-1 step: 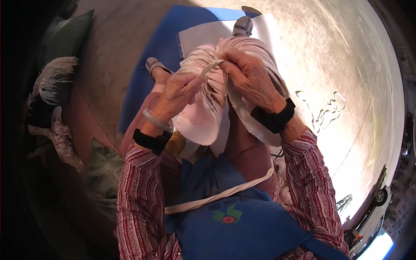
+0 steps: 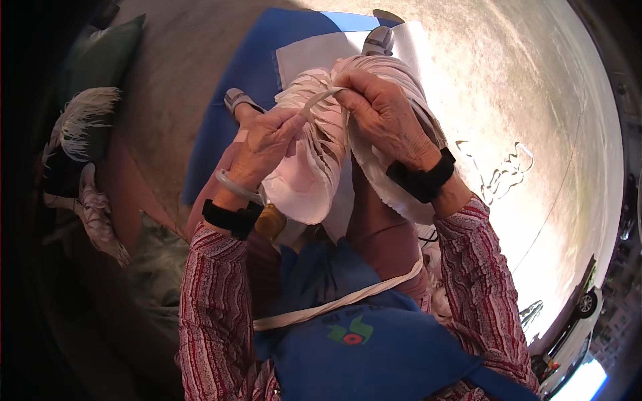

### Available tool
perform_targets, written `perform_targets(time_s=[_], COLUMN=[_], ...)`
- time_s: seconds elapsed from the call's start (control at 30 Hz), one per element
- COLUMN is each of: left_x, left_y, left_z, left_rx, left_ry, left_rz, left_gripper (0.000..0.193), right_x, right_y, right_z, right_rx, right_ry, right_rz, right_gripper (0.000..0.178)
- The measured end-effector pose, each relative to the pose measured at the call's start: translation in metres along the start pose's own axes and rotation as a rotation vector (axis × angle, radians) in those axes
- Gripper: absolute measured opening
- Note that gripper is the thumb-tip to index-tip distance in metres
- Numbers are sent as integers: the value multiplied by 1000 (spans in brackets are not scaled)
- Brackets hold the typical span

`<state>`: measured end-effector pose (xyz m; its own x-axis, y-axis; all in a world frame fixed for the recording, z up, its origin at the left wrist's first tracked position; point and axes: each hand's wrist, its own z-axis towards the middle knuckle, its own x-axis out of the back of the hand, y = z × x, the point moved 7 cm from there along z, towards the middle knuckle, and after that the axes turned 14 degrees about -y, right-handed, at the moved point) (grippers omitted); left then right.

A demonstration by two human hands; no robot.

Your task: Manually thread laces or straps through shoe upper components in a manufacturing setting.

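Pointing away, approx: pale strip [image 2: 319,100]

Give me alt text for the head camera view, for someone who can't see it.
Seen from above, a seated person's left hand and right hand pinch a pale strip over a bundle of white woven strips on their lap, above a blue mat.

The pleated fabric [image 2: 314,154] was pale pink and white, the sleeves [image 2: 214,301] red-and-white striped, the wristbands [image 2: 421,179] black, the mat [image 2: 234,100] blue, the cushion [image 2: 100,60] dark green, the ground [image 2: 521,87] grey.
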<state>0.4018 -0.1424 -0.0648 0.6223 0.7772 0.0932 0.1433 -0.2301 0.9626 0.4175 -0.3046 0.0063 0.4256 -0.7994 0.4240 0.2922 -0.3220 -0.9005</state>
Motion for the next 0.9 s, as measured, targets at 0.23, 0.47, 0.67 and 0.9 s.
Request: perform_targets(time_s=[0.23, 0.47, 0.67, 0.9], left_x=[19, 8, -9, 4], left_y=[1, -41, -22, -21], left_z=[-8, -8, -1, 16], left_rx=[162, 308, 393, 192], left_ry=[194, 67, -141, 177], left_rz=[92, 231, 339, -25], left_gripper=[22, 22, 22, 23], right_x=[-5, -23, -19, -2], right_y=[41, 106, 98, 57], right_z=[-1, -60, -57, -56], right_rx=[-141, -340, -390, -162], right_ry=[-25, 7, -27, 155], right_rz=[34, -2, 153, 285], right_gripper=[17, 22, 25, 17])
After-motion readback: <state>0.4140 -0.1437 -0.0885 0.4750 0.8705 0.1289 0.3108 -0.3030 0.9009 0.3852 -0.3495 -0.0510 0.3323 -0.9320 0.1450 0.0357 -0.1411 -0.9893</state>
